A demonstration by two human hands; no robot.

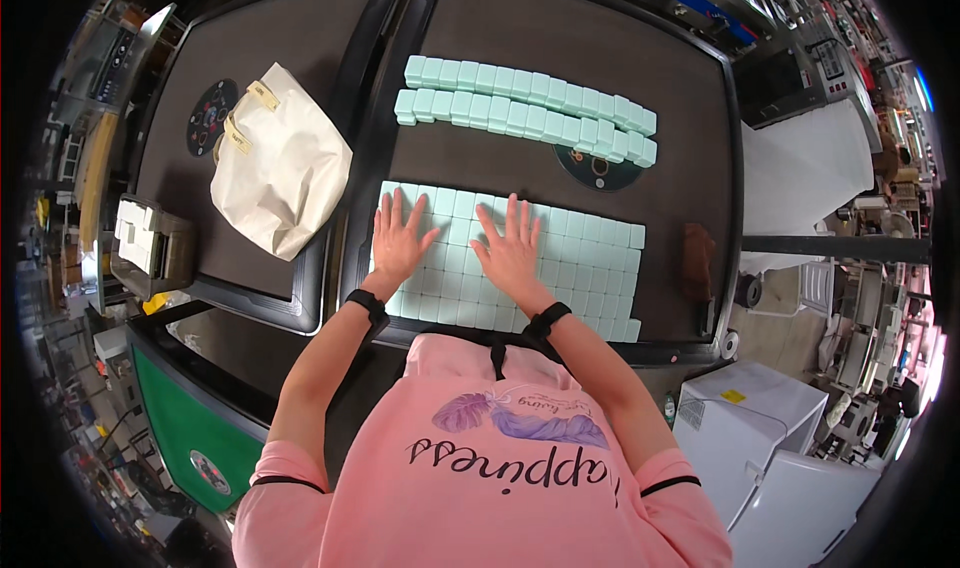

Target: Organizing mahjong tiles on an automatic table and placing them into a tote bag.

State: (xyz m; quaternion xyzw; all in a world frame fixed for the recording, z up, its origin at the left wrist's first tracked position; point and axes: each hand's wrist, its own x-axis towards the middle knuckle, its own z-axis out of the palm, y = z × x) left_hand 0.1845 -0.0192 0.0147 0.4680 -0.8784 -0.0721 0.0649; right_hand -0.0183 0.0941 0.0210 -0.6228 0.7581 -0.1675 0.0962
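A block of pale green mahjong tiles (458,283) lies in several close rows on the dark table just in front of me. My left hand (400,238) rests flat over the block's left part, fingers spread. Over its middle lies my right hand (510,253), also flat with fingers apart. Neither hand grips a tile. Farther off, two long rows of the same tiles stand side by side, a far row (530,86) and a nearer row (525,118). Both slant down to the right, and the nearer one looks uneven at its right end.
The mahjong table (560,28) has a raised black rim and a round dark centre panel (600,171). A brown object (698,263) lies by its right edge. On the neighbouring table to the left sit a cream bag (280,168) and, at its corner, a bin of white boxes (150,243).
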